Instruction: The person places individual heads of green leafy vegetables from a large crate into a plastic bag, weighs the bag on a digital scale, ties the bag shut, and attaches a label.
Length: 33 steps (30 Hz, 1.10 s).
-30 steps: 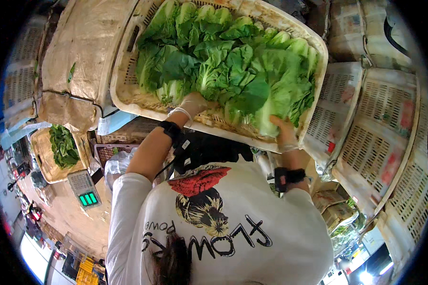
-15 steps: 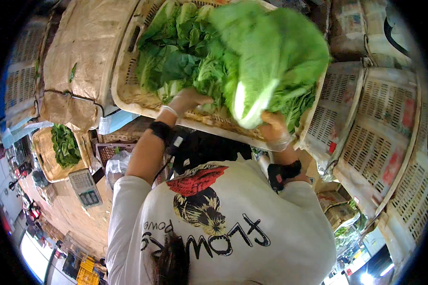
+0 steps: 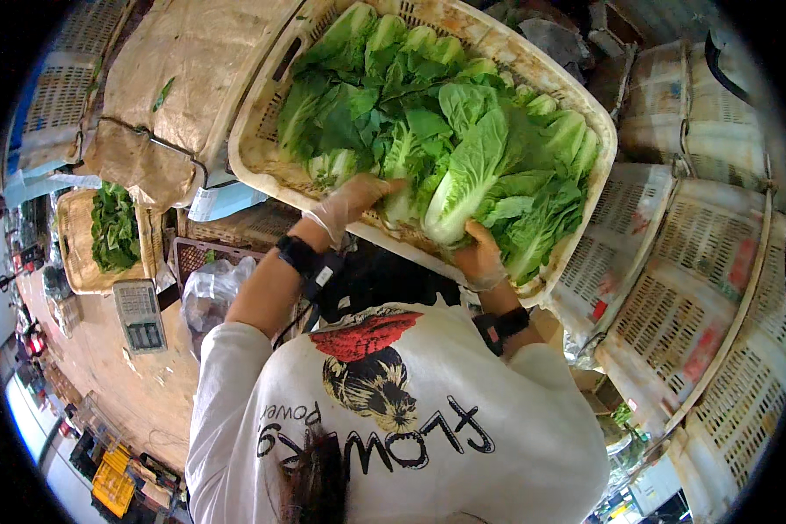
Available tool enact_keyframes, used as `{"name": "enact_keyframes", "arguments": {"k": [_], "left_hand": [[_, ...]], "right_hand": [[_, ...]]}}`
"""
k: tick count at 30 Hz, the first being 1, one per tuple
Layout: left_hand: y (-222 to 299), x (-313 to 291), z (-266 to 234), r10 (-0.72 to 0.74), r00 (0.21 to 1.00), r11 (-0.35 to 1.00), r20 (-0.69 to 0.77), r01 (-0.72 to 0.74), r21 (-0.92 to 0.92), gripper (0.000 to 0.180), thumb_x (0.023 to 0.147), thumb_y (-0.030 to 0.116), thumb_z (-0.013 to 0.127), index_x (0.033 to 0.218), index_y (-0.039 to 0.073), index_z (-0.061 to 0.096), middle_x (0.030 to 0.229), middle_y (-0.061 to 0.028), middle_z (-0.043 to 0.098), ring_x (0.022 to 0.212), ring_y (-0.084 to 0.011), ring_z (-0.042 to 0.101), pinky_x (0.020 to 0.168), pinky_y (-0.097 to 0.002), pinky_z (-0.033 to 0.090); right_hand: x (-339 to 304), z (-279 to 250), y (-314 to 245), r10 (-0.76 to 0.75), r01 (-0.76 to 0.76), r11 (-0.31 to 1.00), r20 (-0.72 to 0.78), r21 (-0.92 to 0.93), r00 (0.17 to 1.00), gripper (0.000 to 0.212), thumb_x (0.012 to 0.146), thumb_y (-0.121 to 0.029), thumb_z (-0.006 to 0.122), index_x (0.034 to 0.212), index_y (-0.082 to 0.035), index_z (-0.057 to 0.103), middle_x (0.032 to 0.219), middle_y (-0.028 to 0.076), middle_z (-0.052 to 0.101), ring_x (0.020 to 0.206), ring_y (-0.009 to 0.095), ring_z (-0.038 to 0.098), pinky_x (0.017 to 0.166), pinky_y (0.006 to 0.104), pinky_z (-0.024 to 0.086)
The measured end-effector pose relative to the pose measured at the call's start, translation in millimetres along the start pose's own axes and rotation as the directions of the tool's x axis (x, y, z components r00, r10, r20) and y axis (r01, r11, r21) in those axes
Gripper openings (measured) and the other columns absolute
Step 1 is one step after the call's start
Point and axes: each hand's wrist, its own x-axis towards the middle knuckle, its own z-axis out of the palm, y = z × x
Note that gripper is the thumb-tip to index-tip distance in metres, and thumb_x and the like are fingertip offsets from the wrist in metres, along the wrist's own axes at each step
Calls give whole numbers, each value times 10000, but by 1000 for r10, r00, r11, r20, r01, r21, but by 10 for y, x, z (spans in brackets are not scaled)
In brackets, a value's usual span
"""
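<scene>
A cream plastic crate (image 3: 271, 173) full of romaine lettuce heads stands tilted in front of me. In its near middle lies a pale-ribbed lettuce head (image 3: 470, 179), leaves pointing away and white base toward me. My right hand (image 3: 478, 258), in a clear thin glove, is at that base with its thumb against it; its other fingers are partly hidden. My left hand (image 3: 355, 204), gloved likewise, reaches over the near rim beside another lettuce head (image 3: 402, 162). Its fingertips are blurred among the stalks, so their grip is unclear.
Stacked slotted crates (image 3: 699, 253) rise on the right. A brown-covered stack (image 3: 192, 70) is at upper left. Lower left are a smaller crate (image 3: 77, 249) with leafy greens (image 3: 115, 229), a grey scale (image 3: 139, 316) and clear plastic bags (image 3: 214, 293).
The lettuce in my right hand has come down from above the crate into it, among the other heads. My left hand has shifted slightly right. The view has turned a little.
</scene>
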Motion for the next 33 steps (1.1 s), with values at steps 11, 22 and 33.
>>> {"name": "enact_keyframes", "arguments": {"k": [11, 22, 33], "left_hand": [[238, -30, 128, 5, 957, 766, 289, 182, -616, 540, 841, 466, 501, 1190, 53, 483, 1172, -94, 532, 1025, -203, 535, 881, -362, 438], [394, -336, 110, 448, 894, 866, 2, -433, -249, 592, 643, 248, 765, 1137, 28, 523, 1075, -67, 586, 973, -172, 536, 864, -310, 420], [-1018, -3590, -1061, 442, 781, 892, -441, -433, 126, 538, 632, 262, 766, 1046, -14, 560, 1049, -131, 595, 927, -205, 554, 804, -307, 446]], "right_hand": [[-103, -71, -275, -107, 179, 650, 145, -738, 984, 526, 793, -198, 555, 1245, 3, 377, 1271, 114, 422, 1181, 259, 383, 1042, 412, 243], [-368, 5, -418, 98, -43, 932, 135, -360, 986, 473, 890, -219, 434, 1300, -20, 306, 1314, 126, 366, 1195, 274, 367, 1020, 419, 277], [13, 976, 669, 720, -119, 359, 194, -926, 666, 504, 885, -298, 431, 1305, -48, 307, 1312, 123, 366, 1192, 285, 367, 1005, 440, 291]]}}
